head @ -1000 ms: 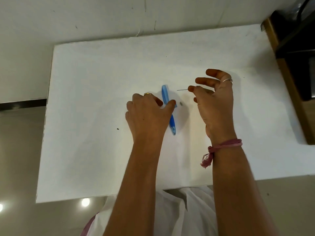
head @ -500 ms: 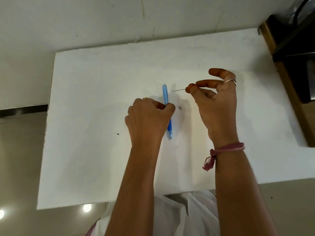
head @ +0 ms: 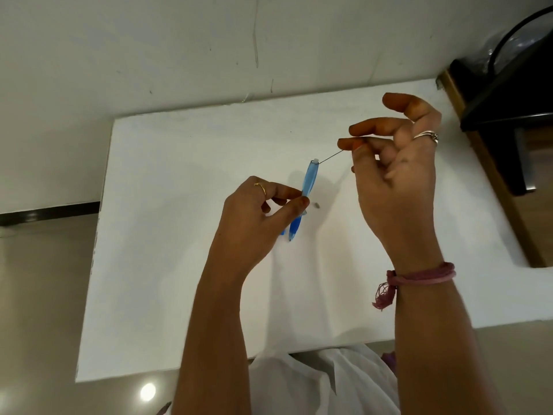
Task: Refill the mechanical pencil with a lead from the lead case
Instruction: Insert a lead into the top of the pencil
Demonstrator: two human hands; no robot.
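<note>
A translucent blue mechanical pencil (head: 305, 193) is held tilted above the white table (head: 167, 235), its open top end pointing away from me. My left hand (head: 257, 220) pinches its middle between thumb and forefinger. My right hand (head: 398, 163) pinches a thin dark lead (head: 332, 156) between thumb and forefinger. The free end of the lead touches the top end of the pencil. A small grey piece (head: 316, 205) lies on the table just right of the pencil. I do not see the lead case.
A dark wooden cabinet (head: 490, 151) stands against the right edge of the table, with a black object (head: 514, 70) on top. A pale wall runs behind the table. The glossy floor shows to the left.
My left hand has lifted and tilted the pencil. My right hand has risen and brought the lead's tip to the pencil's top end.
</note>
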